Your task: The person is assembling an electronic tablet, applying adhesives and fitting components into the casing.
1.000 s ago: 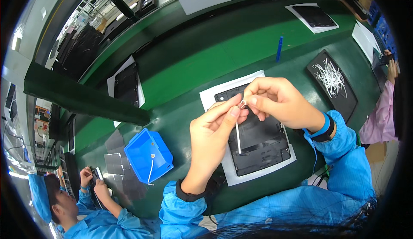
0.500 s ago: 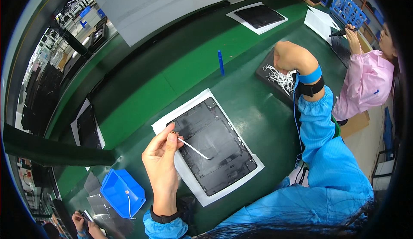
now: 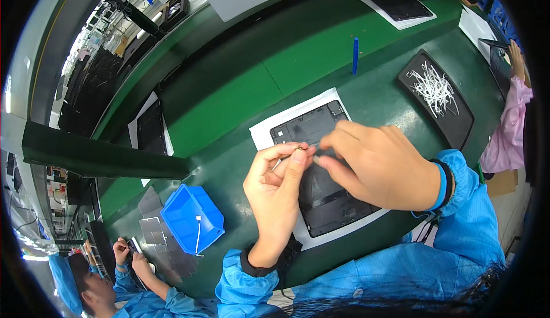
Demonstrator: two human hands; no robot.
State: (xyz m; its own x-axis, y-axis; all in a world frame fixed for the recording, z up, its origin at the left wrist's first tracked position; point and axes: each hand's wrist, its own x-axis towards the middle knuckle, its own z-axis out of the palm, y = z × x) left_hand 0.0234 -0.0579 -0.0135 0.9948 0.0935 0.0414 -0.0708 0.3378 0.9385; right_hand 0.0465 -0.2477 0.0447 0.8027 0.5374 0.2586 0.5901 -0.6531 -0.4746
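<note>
- The left hand (image 3: 274,187) is pinching a small shiny piece (image 3: 300,148) between its thumb and fingers, in the middle of the frame.
- The right hand (image 3: 385,168) is just beside it. This grip is a little spread, with a gap between thumb and pointing finger. It is blurry there, so I cannot tell if it touches the piece.
- Under the hands is a flat black panel (image 3: 329,199) on a white sheet (image 3: 262,137). The hands hide its middle.
- All this is over the green counter (image 3: 235,183).
- At the lower left, a blue bin (image 3: 213,222) has a white wire (image 3: 199,232) in it. Thin gray sheets (image 3: 157,233) lie beside the bin.
- At the upper right, a black tray (image 3: 459,124) holds a messy pile of white wires (image 3: 433,91).
- A blue stick (image 3: 355,56) is left of the tray.
- Another person (image 3: 94,286) works at the lower left.
</note>
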